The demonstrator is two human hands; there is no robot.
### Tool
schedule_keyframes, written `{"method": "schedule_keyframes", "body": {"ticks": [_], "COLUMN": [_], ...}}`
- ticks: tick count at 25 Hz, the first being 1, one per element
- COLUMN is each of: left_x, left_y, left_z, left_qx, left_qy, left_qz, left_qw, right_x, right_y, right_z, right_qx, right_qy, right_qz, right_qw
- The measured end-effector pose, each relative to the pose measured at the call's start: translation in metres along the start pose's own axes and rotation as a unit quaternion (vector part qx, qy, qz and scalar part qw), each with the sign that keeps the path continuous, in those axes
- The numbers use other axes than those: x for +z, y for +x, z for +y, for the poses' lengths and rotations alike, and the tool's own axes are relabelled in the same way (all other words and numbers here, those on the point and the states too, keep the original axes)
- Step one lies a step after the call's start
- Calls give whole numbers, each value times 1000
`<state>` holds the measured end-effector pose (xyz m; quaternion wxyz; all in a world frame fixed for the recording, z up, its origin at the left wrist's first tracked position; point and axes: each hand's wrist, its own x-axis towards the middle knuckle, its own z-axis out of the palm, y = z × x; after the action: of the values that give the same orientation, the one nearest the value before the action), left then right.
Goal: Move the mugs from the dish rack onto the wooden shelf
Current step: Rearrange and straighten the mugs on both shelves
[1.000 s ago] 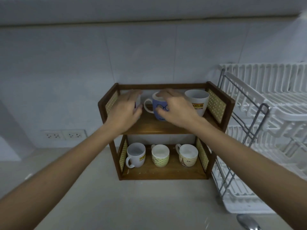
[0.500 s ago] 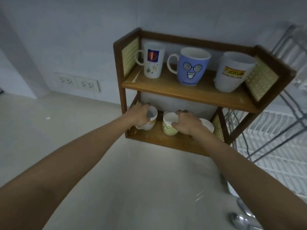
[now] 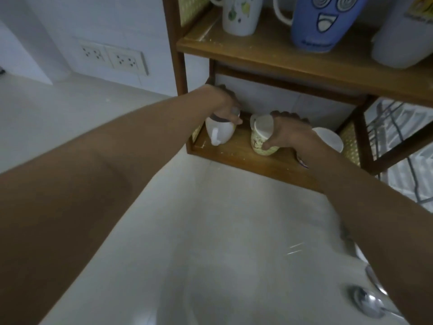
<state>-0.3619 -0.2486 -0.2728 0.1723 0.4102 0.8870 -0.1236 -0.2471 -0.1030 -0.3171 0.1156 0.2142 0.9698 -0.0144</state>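
Head view looks down onto the wooden shelf [image 3: 276, 160], and both hands are under its upper board, on the lower board. At the shelf's left end, the left hand [image 3: 223, 105] closes from above over the rim of a white mug [image 3: 219, 132], whose handle faces out toward the front edge. Toward the middle of the shelf, the right hand [image 3: 287, 133] wraps the pale green patterned mug [image 3: 261, 137], thumb on its front wall and fingers over its rim; that mug looks tipped forward, though blur makes it hard to say whether its base is flat on the board. Just right of it, partly behind the right wrist, stands a third white mug [image 3: 329, 138]. On the upper board sit a tall white spotted mug [image 3: 240, 16], a blue face mug [image 3: 319, 24] and a white cup [image 3: 403, 41] at the right end. The dish rack [image 3: 398, 146] shows only as wire to the right of the shelf.

All visible mugs are already on the shelf, so this looks like final straightening. The risks I see: the tipped green mug could roll off the front edge if let go early; the right wrist could knock the mug behind it; knuckles could strike the upper board when lifted.
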Motion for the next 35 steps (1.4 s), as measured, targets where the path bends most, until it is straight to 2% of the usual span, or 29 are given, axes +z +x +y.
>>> {"method": "schedule_keyframes", "body": {"ticks": [4,7,11,14,17,21,25,35], "left_x": [-7,-7,2,4,8,11,3,15], "left_y": [-2,-3,-1,3,5,12,15,15], "left_z": [2,1,-3,-3,1,5,-1,-18], "left_qx": [-84,-80,-4,109,130,40,54,85], "left_qy": [-60,-72,-39,-108,-136,-53,14,27], "left_qz": [-31,-59,-11,-15,-25,41,22,25], "left_qw": [994,992,999,988,982,997,998,996], "right_x": [-7,-7,-6,-7,-8,-5,-7,-4], "right_y": [-3,-5,-6,-4,-3,-1,4,2], "right_z": [8,10,8,10,16,21,26,31], "right_qx": [-32,-38,-24,-20,-33,-46,-52,-88], "right_qy": [-38,-31,-41,-36,-31,8,45,64], "right_qz": [-14,1,10,-16,-32,-46,-41,-23], "right_qw": [999,999,999,999,998,998,997,994]}}
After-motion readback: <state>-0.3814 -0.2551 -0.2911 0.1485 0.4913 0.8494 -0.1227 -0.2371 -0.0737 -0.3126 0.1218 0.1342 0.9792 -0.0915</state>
